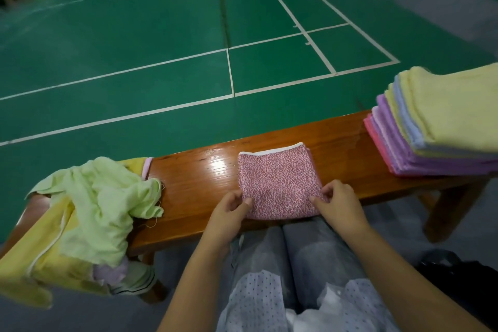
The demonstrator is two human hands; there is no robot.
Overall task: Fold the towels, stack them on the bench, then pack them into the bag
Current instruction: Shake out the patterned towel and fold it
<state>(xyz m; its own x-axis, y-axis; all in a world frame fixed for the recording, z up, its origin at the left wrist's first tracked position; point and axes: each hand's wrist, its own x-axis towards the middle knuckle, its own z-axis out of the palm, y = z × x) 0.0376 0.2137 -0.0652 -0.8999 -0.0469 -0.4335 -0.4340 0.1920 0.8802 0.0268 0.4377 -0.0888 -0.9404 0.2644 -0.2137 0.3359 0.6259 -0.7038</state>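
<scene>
A pink speckled towel [279, 180] with a white far edge lies folded into a square on the wooden bench [199, 178]. My left hand [229, 213] pinches its near left corner. My right hand [339, 203] pinches its near right corner. To the right on the bench stands a stack of folded towels [442, 121], yellow on top, blue, purple and pink below. A heap of unfolded towels [89, 213], light green over yellow, covers the bench's left end and hangs off it.
A dark bag [463, 283] sits on the floor at the lower right, beside my knees [285, 264]. Beyond the bench spreads a green court floor [161, 35] with white lines. A bench leg [447, 210] stands under the right end.
</scene>
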